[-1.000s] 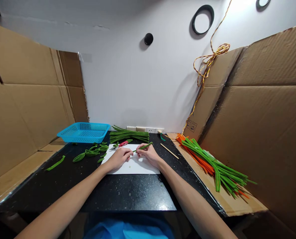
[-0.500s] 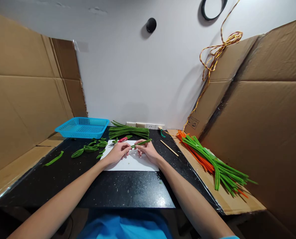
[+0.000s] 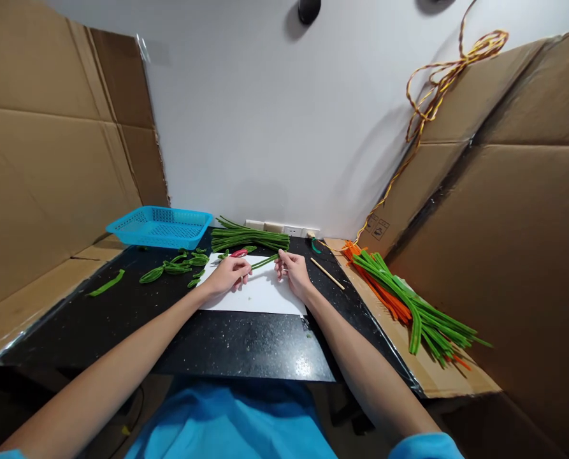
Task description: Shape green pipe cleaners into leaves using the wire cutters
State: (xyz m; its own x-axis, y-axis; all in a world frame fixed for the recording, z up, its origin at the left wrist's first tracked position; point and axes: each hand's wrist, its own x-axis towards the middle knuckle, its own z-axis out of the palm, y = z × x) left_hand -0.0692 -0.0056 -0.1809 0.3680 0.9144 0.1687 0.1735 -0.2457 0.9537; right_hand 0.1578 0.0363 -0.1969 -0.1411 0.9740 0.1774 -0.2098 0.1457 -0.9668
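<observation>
My left hand (image 3: 227,275) and my right hand (image 3: 291,271) rest over a white sheet (image 3: 260,296) on the black table (image 3: 208,341). Between them they pinch a green pipe cleaner (image 3: 264,261), the left at its near end, the right at its far end, and it stretches straight between the fingers. Red-handled scissors (image 3: 238,253) lie just behind the left hand. A bundle of green pipe cleaners (image 3: 248,238) lies behind the sheet near the wall.
A blue mesh basket (image 3: 160,226) stands at the back left. Several bent green pieces (image 3: 174,268) lie left of the sheet. A wooden stick (image 3: 327,273) lies to the right. Green and orange pipe cleaners (image 3: 408,303) lie on cardboard at the right. Cardboard walls flank both sides.
The view tipped downward, so everything sits higher in the picture. My hands have drawn apart along the green pipe cleaner, showing a longer straight stretch between them.
</observation>
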